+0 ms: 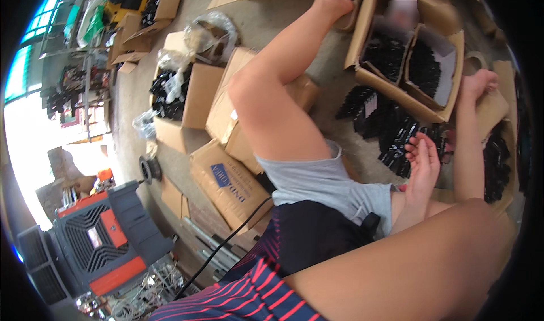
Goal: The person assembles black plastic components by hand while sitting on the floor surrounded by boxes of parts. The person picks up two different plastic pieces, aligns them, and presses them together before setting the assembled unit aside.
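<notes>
My left hand is raised beside a spread of black parts, its fingers bent together; whatever is between them is too small to make out. Farther right, my right hand is closed next to a cardboard flap, and its grip is partly hidden. Just beyond both hands stands an open cardboard box. Inside it, two smaller cartons hold many black pieces. A pale blurred shape shows at its far end. More dark parts lie by my right forearm.
My bare leg stretches past closed cartons. At left stand an open box with black parts and plastic wrap, a spool, and a grey-and-orange machine. A black cable runs near metal bars.
</notes>
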A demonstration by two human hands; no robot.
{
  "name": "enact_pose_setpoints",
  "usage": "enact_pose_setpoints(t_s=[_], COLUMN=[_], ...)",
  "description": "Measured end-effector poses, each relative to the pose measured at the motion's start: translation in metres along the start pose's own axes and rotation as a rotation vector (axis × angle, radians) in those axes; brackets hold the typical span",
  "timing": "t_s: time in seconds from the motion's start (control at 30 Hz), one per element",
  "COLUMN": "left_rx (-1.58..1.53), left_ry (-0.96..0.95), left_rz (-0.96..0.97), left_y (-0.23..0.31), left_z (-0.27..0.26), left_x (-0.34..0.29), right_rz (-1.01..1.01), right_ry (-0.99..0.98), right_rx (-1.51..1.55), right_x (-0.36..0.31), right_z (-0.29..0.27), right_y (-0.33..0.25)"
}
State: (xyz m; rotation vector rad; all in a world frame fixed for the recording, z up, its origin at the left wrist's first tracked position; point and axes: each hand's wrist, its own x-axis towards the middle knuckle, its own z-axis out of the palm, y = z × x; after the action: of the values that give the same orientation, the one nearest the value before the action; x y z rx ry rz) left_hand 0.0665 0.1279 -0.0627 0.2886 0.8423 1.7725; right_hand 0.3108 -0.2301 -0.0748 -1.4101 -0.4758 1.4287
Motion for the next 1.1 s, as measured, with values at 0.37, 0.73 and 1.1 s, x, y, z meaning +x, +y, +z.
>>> enact_pose_setpoints(t_s=[0.37,0.73,1.1], left_rx=[0.92,2.097,2.105], left_ry=[-1.494,-0.936,-0.867], left_rz=[0.163,0.406,0.474], left_y=[0.021,0.013,0.004], left_z=[0.037,-0.133,-0.138], left_x=[-0.353,-0.232,-0.231], right_rz=[-0.027,-0.132,-0.09], right_ry=[0.137,0.096,0.061], right_rx=[0.034,0.118,0.06], right_x=[-0.004,0.002,0.002], right_z=[0.007,0.016,0.01], right_y=[-0.013,-0.009,-0.002])
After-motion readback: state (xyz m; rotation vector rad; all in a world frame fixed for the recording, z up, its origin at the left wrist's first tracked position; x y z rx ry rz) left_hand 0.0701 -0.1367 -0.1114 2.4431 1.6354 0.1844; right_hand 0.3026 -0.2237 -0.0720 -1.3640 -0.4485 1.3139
